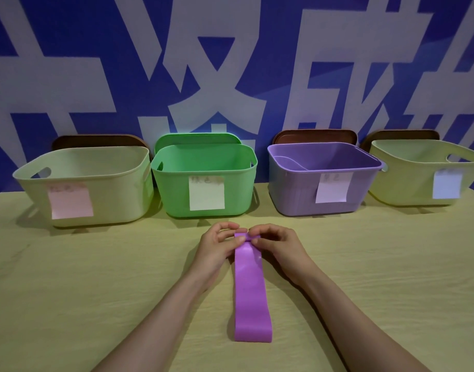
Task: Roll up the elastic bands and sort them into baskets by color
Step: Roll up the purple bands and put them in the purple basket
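Band (250,285) lies flat, trailing nearward from the hands; left hand (217,251) and right hand (280,248), both curled, pinch its far end. Beyond the right hand, the purple basket (292,194) holds a purple loop (288,160).

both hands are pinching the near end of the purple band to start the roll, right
No: the left hand and right hand pinch the far end of the purple band to start the roll, not the near end, which lies flat and untouched. The head view shows this.
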Tool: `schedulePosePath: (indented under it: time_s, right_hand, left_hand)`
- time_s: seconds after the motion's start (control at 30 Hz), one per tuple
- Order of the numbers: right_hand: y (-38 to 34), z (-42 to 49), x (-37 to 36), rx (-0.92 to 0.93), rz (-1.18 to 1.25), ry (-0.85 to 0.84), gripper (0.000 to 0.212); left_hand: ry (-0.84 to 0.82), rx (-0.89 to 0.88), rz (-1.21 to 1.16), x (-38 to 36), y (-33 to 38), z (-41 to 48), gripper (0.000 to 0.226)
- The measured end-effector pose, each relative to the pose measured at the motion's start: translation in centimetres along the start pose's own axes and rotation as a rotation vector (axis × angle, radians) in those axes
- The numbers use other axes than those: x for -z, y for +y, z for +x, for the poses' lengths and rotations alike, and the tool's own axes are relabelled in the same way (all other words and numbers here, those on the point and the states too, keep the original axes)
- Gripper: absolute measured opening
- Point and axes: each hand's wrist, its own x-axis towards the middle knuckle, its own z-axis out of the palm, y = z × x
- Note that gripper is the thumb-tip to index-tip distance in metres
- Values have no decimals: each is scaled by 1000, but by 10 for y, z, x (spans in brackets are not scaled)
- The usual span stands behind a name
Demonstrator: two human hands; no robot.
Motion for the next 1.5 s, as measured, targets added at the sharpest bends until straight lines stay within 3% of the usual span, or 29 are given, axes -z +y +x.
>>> schedulePosePath:
  time_s: [0.3,0.47,0.7,1.07,1.2,1.5]
  right_hand:
    - [3,3,-4,9,-105,30,22]
    - [4,4,-2,0,52,44,15]
    - [4,4,1,11,117,30,18]
    - [2,1,-4,-18,86,-23,30]
    - [4,4,-5,-12,3,-1,21]
    - [4,5,-2,-18,133,-9,19]
  left_hand:
    - [6,-74,1,0,0,-1,31]
    - [18,-57,186,-3,-4,0,26]
    - [-43,31,-1,2,2,0,41]
    - [26,-15,-42,-2,0,1,23]
    - [8,-37,-32,0,0,0,28]
    - [6,8,-46,-1,1,1,34]
